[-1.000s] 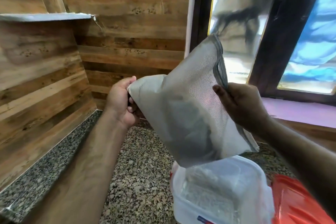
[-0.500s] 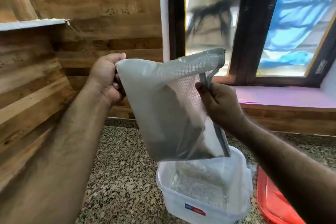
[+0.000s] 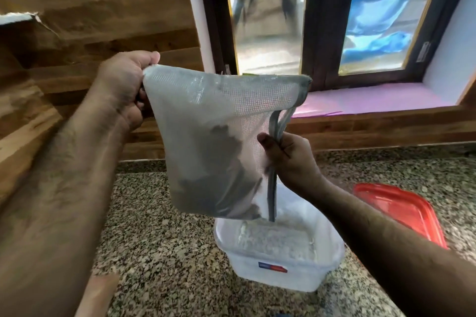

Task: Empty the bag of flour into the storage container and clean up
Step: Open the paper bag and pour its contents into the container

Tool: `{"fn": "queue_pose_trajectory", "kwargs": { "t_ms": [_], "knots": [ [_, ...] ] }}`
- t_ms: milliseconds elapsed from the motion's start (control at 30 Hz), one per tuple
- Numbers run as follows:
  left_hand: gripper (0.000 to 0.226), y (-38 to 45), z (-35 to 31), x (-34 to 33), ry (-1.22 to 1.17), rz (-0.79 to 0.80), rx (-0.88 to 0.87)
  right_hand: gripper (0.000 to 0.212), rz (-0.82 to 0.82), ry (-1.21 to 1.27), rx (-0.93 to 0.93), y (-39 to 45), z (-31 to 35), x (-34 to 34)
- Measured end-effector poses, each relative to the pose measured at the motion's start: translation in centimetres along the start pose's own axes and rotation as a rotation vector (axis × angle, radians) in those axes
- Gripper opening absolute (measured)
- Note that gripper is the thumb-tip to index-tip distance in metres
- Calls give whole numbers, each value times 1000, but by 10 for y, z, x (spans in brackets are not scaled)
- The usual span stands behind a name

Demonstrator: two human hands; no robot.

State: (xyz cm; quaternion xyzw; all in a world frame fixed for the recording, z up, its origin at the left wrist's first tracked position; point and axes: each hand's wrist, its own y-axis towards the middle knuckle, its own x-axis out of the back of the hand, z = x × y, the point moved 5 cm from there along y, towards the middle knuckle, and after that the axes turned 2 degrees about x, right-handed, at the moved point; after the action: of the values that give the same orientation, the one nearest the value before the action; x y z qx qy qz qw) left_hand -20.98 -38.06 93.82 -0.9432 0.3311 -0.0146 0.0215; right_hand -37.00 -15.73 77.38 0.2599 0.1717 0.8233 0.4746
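Mesh flour bag [image 3: 206,141] held above clear storage container [image 3: 280,260] | left hand [image 3: 123,85] pinches top corner | right hand [image 3: 291,159] grips zipper edge | red lid [image 3: 401,211] on granite counter [image 3: 159,252]

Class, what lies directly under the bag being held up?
The open storage container with flour inside sits under the bag. The bag covers its far rim.

Left hand [image 3: 123,87] raised, fingers clenched, right hand [image 3: 291,159] lower, pinching
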Motion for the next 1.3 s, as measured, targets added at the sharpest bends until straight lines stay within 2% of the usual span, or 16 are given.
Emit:
{"fn": "queue_pose_trajectory", "kwargs": {
  "t_ms": [333,467,567,833,1000,1100,1200,1300],
  "knots": [
    [40,-3,11,-43,151,-13,-83,42,-2,80,-203,-43,-53,1],
    [39,-6,10,-59,202,-2,-118,54,32,104,-268,-52,-65,7],
    [37,-4,10,-67,247,13,-153,51,59,129,-303,-54,-67,12],
    [31,-4,22,-91,337,45,-166,60,63,268,-447,-58,-85,24],
    [33,-2,22,-101,331,49,-164,77,95,335,-450,-63,-82,35],
    [35,0,22,-107,356,42,-163,68,65,349,-427,-64,-72,49],
    [37,1,22,-114,401,27,-196,45,28,422,-368,-64,-60,67],
    [36,2,21,-120,462,25,-233,48,-108,548,-334,-63,-44,86]
  ]
}}
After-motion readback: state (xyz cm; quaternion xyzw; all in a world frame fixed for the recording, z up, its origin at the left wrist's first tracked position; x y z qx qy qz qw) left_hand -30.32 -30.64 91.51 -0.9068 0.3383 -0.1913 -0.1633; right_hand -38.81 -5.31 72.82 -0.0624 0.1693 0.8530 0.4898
